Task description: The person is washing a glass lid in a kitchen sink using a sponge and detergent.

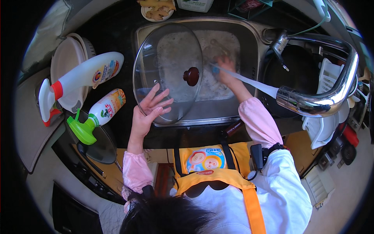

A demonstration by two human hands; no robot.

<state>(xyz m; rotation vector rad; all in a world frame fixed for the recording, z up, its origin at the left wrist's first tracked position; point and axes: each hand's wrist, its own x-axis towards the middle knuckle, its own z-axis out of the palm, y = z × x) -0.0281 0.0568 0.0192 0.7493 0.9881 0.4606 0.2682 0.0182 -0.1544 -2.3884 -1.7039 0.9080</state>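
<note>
My left hand (155,102) supports a round glass pot lid (169,58) at its near left rim, fingers spread against the glass. The lid has a dark red knob (191,76) and is tilted over the left part of the steel sink (248,112). My right hand (225,68) reaches down into the sink over cloudy, foamy water, by a small blue thing (215,69); its fingers are blurred, so its grip cannot be made out. From the chrome faucet (315,102) a stream of water runs leftward past my right hand. A long shape lies in the water beyond the hand.
Two spray bottles, one with a red collar (90,71) and one with a green trigger (106,108), stand left of the sink beside white basins (67,63). A bowl of ginger (157,11) sits behind. To the right are a black pan (287,79) and a white rack (330,76).
</note>
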